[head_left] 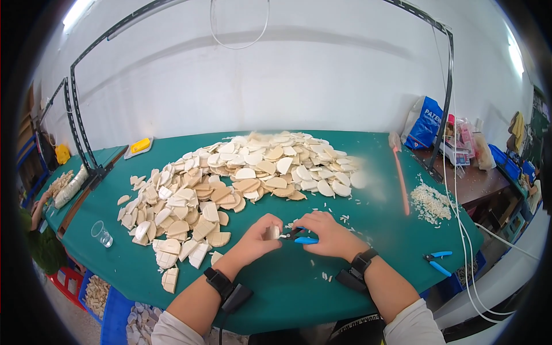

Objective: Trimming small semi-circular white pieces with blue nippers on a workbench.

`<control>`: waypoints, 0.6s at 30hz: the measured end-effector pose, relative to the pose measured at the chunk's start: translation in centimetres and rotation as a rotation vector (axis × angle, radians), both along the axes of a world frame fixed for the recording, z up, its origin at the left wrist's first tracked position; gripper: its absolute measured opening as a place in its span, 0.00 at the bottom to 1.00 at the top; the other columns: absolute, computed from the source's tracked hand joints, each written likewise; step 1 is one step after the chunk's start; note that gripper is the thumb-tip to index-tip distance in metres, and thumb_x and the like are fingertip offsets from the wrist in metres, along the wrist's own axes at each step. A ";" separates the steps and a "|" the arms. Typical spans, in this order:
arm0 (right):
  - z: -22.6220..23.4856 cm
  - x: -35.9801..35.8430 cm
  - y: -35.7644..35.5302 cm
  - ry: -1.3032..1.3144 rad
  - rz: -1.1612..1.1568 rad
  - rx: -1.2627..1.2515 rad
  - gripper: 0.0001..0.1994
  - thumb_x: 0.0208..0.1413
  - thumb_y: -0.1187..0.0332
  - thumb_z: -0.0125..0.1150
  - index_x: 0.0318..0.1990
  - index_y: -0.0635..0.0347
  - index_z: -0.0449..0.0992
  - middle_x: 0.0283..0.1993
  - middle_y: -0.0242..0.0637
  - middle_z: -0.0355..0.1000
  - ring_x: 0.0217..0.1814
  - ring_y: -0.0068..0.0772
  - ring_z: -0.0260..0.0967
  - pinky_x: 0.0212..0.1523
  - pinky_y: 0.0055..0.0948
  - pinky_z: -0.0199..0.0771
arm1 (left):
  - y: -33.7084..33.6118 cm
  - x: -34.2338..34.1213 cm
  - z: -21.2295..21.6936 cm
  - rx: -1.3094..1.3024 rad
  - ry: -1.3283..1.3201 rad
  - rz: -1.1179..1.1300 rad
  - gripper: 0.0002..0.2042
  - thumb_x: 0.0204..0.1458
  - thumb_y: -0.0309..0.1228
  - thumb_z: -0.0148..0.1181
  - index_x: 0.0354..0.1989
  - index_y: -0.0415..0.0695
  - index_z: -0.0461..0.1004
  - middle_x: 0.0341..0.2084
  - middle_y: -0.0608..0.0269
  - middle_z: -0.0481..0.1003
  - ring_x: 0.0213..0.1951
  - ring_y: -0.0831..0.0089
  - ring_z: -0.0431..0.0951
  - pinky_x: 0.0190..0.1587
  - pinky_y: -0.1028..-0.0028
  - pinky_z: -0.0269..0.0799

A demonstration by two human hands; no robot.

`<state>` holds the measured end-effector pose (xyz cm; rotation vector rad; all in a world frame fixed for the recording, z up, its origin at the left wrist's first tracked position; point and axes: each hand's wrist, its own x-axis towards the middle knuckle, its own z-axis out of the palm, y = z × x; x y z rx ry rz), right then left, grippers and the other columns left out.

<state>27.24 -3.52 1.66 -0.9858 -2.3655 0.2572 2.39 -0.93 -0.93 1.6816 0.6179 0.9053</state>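
My left hand [260, 234] pinches a small pale piece [275, 232], most of it hidden behind the fingers. Blue-handled nippers [306, 240] are gripped in my right hand [332, 234], their jaws right up against that piece. Both hands are close together over the green tabletop [276, 282]. Beyond them spreads a big heap of flat half-round pieces [253, 172], cream, white and tan, some scored with lines. Thin white offcuts [326, 277] are scattered around my right hand.
A second pair of blue-handled nippers [439, 263] lies at the right, below a mound of white slivers [428, 204] and a pink-handled brush [401, 178]. A clear cup [102, 234] stands at the left. White cables [460, 218] hang past the right edge. Another person [41, 236] sits far left.
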 end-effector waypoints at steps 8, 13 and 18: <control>0.5 -0.1 -0.2 -0.029 -0.023 -0.086 0.22 0.46 0.68 0.65 0.52 0.55 0.75 0.48 0.35 0.74 0.56 0.41 0.67 0.63 0.40 0.61 | -0.2 0.2 0.4 0.051 0.080 0.055 0.15 0.50 0.18 0.64 0.42 0.49 0.68 0.35 0.76 0.63 0.34 0.86 0.64 0.34 0.81 0.60; 0.9 -0.4 -0.4 0.003 -0.025 -0.101 0.20 0.47 0.68 0.66 0.51 0.57 0.76 0.45 0.36 0.74 0.53 0.41 0.69 0.59 0.38 0.64 | 0.0 0.1 0.0 0.007 0.047 0.060 0.16 0.49 0.18 0.65 0.42 0.50 0.69 0.33 0.76 0.63 0.33 0.86 0.65 0.34 0.81 0.60; 0.3 -0.2 0.0 0.031 -0.018 0.022 0.18 0.46 0.67 0.66 0.48 0.55 0.77 0.39 0.35 0.74 0.43 0.37 0.74 0.46 0.36 0.71 | -0.1 0.1 0.2 -0.040 0.046 0.046 0.15 0.49 0.19 0.66 0.42 0.49 0.69 0.33 0.77 0.64 0.34 0.86 0.65 0.34 0.82 0.61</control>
